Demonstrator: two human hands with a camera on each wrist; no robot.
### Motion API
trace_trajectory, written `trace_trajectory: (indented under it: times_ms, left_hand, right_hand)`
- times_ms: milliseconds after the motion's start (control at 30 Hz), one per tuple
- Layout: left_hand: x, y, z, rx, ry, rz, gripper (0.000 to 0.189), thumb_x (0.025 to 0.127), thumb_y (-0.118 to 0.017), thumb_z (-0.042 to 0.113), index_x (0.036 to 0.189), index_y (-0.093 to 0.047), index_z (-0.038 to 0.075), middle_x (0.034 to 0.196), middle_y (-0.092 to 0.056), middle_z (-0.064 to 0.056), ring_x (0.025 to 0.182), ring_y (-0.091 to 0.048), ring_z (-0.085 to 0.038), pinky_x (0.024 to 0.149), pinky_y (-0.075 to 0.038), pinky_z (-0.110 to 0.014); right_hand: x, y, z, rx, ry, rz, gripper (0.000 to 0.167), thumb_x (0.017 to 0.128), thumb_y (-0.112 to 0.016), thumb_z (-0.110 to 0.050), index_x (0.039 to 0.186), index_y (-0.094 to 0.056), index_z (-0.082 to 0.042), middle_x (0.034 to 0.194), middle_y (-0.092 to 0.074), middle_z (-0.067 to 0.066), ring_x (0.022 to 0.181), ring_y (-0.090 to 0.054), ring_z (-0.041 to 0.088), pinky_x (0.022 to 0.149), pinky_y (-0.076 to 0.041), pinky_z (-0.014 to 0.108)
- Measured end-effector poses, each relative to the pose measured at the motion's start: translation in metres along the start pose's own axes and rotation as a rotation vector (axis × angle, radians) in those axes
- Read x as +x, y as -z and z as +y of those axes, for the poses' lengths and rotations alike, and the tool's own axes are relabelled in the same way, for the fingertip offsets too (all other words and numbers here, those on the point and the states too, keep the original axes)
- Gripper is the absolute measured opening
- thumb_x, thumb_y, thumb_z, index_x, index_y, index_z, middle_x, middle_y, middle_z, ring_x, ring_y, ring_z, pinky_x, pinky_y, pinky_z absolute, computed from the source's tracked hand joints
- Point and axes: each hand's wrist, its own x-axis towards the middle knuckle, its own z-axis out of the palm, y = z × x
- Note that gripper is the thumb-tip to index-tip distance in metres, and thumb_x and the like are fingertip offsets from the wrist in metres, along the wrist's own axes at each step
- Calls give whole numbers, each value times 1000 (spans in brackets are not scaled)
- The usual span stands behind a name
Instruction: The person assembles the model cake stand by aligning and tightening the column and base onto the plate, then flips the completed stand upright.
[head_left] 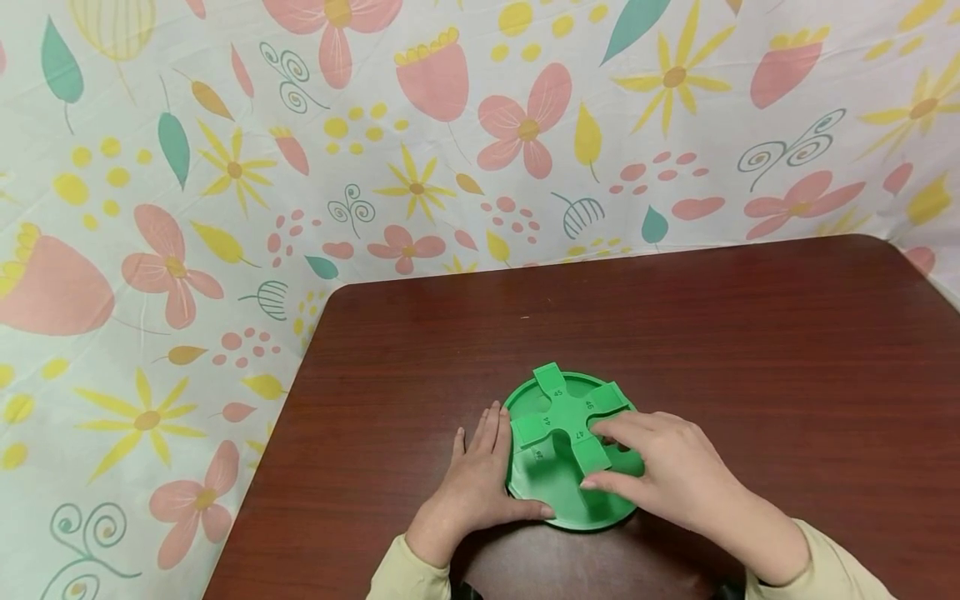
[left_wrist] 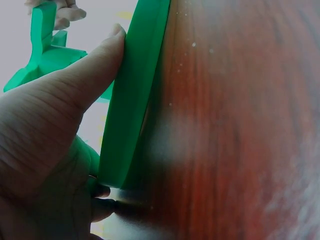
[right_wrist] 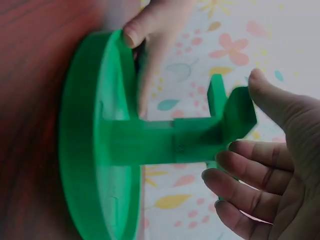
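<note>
A green cross-shaped piece [head_left: 567, 414], marked with numbers on its arms, sits on an upright green column [right_wrist: 155, 142]. The column rises from a round green base [head_left: 532, 471] with a raised rim. My left hand [head_left: 480, 483] rests against the base's left side, fingers straight along the rim and thumb laid on the near edge. Around the cross's near right arm, my right hand [head_left: 675, 467] has its thumb on one side and fingers on the other. In the right wrist view, the thumb tip [right_wrist: 256, 77] is right at the arm's end, with the fingertips close below it.
The base stands near the front edge of a dark reddish-brown wooden table [head_left: 375, 400]. Behind and to the left hangs a white cloth [head_left: 247, 200] with a flower print. Light sleeves [head_left: 408, 571] cover both forearms.
</note>
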Motion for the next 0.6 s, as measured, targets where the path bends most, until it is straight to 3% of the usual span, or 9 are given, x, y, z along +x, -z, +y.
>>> trace_trajectory:
  times_ms: [167,267,333,467,600]
  left_hand:
    - [0,0,0,6,-1,8,136,63,-68,81,156,-9,1,162,-10,-16,149,-11,-28,112,-16,-62]
    - [0,1,0,6,1,7,136,63,-68,81,156,-9,1,162,-10,-16,149,-11,-29,112,-16,-62]
    - [0,0,0,7,1,8,136,63,-68,81,156,-8,1,162,-10,-16,149,-10,-28,112,-16,-62]
    - [0,0,0,14,-2,8,137,63,-67,82,156,-8,1,162,-9,-17,149,-10,-27,112,-16,-62]
    - [0,0,-1,14,-4,8,136,63,-67,82,156,-8,1,162,-9,-17,149,-9,-27,112,-17,-62]
  right_hand:
    - [7,9,8,54,22,101,39,83,-71,-54,102,-73,-21,81,-59,-20,60,-52,-2,53,-42,17]
    - [12,13,15,88,5,141,24,84,-75,-37,101,-74,-20,83,-58,-18,56,-46,-6,51,-42,12]
    - [13,14,20,91,-21,143,24,81,-77,-24,104,-74,-19,89,-60,-16,56,-47,-8,51,-43,13]
    - [14,13,28,57,-76,100,39,78,-77,-10,116,-71,-18,107,-64,-8,62,-54,-6,53,-44,15]
    - [11,11,31,70,-118,-6,46,84,-73,-8,128,-65,-16,116,-65,-3,71,-57,0,58,-47,22]
